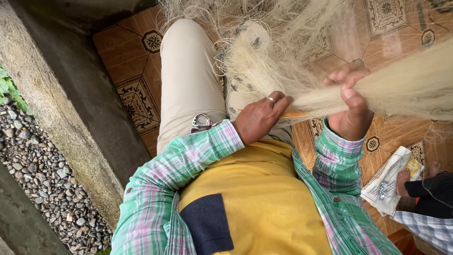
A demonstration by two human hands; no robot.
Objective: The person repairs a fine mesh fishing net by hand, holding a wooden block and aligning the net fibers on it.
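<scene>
Two hands at work on a pale fishing net (302, 71) spread over the lap.

The right hand (351, 111) is closed around a gathered bunch of the net, fingers curled over it and thumb on top, holding it up, which seems to keep the fine mesh taut. The left hand (259, 118), wearing a ring, pinches a slim yellow netting needle (293, 114) whose tip points at that gathered bunch, just beside the right hand. The rest of the net fans out above both hands, over the knee and onto the patterned floor tiles (137, 89). Small scissors (202, 123) rest on the thigh below the net, just beside the left wrist (handy, I'd judge). To the right of the net, a printed bag (387, 182) lies on the tiles by another person's foot (403, 182).
</scene>
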